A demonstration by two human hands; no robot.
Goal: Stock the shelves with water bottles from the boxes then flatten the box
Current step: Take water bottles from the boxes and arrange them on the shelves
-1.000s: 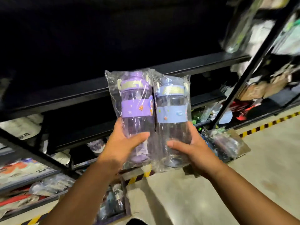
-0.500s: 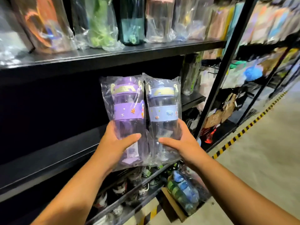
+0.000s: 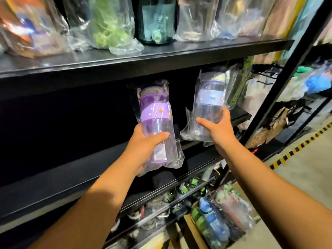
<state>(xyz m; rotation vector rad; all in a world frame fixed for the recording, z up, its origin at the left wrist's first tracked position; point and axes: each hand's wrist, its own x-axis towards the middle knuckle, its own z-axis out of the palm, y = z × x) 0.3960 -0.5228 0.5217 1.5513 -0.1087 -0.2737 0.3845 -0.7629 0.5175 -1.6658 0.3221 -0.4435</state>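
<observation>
Head camera shows the left hand (image 3: pixel 143 142) wrapped around the lower half of a bagged purple bottle (image 3: pixel 155 112), thumb across its front and fingers behind. The right hand (image 3: pixel 218 129) grips a bagged blue bottle (image 3: pixel 210 99) the same way. Both bottles are roughly upright and apart from each other. They are held above the dark middle shelf (image 3: pixel 71 169), under the stocked upper shelf (image 3: pixel 161 56).

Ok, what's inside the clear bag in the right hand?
A clear water bottle with a light-blue band; its lid is blurred. The right hand covers part of its lower body.
</observation>
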